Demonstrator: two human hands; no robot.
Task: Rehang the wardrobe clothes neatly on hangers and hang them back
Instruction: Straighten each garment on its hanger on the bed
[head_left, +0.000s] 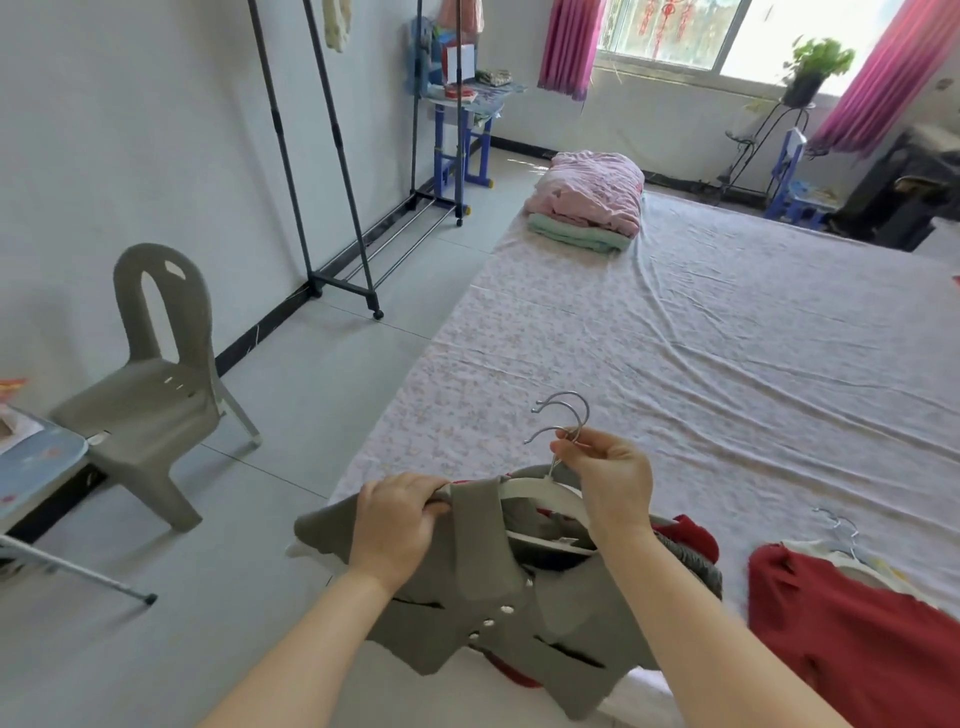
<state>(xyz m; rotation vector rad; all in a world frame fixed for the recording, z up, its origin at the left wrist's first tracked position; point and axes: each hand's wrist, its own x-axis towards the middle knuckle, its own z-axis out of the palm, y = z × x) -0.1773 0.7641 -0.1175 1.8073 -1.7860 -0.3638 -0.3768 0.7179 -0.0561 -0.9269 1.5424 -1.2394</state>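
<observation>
Right now the left hand (400, 525) curls its fingers round the shoulder of a grey collared top (467, 623), gripping the cloth at the left end of a white hanger (540, 491). The right hand (610, 480) pinches the metal hook stems — two hooks (566, 410) rise above its fingertips. Top and hanger are held over the near edge of the bed (675, 364); a red garment (857, 649) lies on the sheet to the right. A clothes rack (332, 156) stands by the wall, beyond a grey chair (150, 374).

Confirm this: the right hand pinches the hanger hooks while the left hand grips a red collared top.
Wrong colour: the collared top is grey, not red. In the head view the right hand pinches the hanger hooks while the left hand grips that grey top.
</observation>
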